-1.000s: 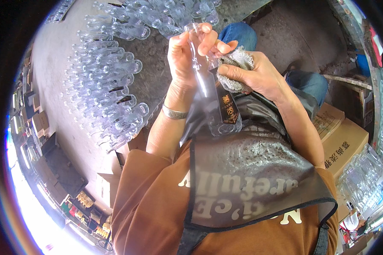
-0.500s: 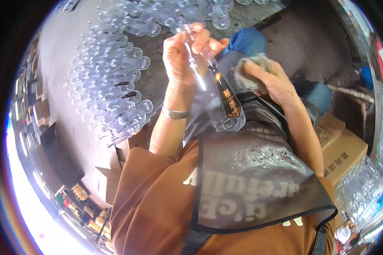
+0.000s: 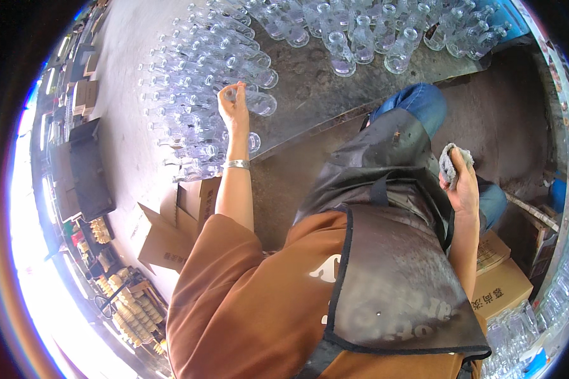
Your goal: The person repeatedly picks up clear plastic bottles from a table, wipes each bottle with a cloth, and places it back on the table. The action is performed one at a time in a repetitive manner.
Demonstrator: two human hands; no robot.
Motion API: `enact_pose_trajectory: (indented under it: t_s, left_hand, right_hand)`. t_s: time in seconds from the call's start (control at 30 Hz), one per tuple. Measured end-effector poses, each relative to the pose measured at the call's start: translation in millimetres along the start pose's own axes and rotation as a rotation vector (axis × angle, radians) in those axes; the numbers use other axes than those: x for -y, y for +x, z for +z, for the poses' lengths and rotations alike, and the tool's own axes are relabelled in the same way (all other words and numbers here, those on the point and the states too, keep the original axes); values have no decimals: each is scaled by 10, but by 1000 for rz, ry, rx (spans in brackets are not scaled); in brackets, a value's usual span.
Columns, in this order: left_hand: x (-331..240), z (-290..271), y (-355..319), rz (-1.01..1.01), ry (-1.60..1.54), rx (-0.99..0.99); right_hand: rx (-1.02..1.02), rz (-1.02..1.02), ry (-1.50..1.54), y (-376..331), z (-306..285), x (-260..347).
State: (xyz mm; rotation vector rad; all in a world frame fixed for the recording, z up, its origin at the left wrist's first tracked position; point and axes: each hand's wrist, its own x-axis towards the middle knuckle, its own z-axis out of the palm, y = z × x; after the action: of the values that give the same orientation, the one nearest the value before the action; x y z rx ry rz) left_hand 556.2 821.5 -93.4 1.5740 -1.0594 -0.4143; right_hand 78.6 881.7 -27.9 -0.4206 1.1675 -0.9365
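Looks like the bottle-handling step to me: left hand point(image 3: 234, 115) is curled round the neck of a clear bottle point(image 3: 262, 103), right by the bottle rows point(image 3: 216, 62) on the grey surface point(image 3: 306, 85) (can't tell if its base is resting). Right hand point(image 3: 465, 189) grips a grey cloth point(image 3: 448, 165), well apart. Next move calls for steadiness, I'd say, with glass that close.

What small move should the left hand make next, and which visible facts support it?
Probably loosen the left hand and let go of the clear bottle: the hand grips it near the top, and it appears upright, lined up with the neighbouring bottles on the dark surface.
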Motion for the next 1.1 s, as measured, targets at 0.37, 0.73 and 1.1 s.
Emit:
enact_pose_trajectory:
  t_s: [0.37, 0.73, 1.1]
  left_hand:
    - [523, -221, 150, -16, 118, -167]
    - [652, -304, 146, -51, 124, -182]
    - [145, -273, 183, 62, 728, -224]
  right_hand:
    - [-9, -5, -38, 10, 86, -2]
    - [-20, 7, -18, 32, -29, -28]
    - [-32, 23, 36, 89, -179, -89]
